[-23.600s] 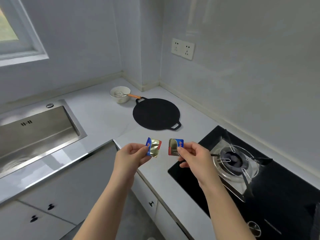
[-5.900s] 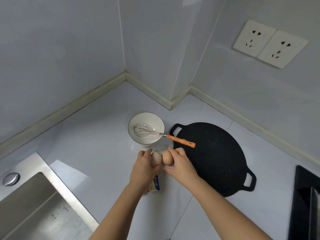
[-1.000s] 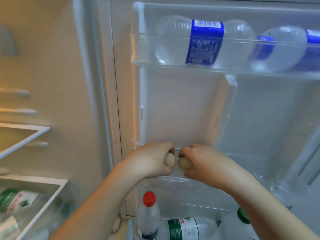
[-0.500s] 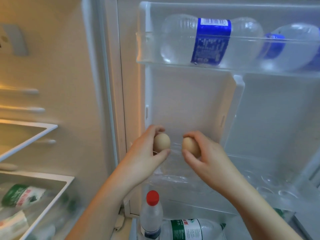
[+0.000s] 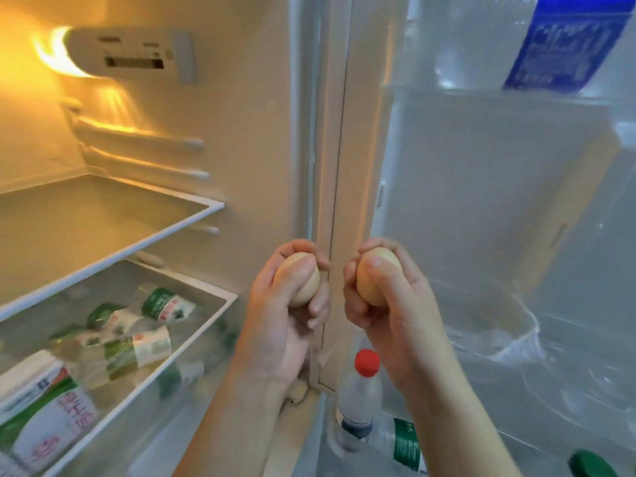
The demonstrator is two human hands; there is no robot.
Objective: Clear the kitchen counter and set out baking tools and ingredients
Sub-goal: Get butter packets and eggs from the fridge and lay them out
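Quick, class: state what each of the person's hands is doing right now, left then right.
Left hand: fingers curled round a brown egg, holding it.
Right hand: fingers curled round a second egg, holding it.

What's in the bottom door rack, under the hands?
A red-capped bottle upright, a green-labelled bottle beside it, a green cap far right; the right forearm covers the rest.

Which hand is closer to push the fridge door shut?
Right, probably. The right hand sits before the open fridge door; the left hand is nearer the shelves. They grip the right egg and left egg, so nudge with a wrist.
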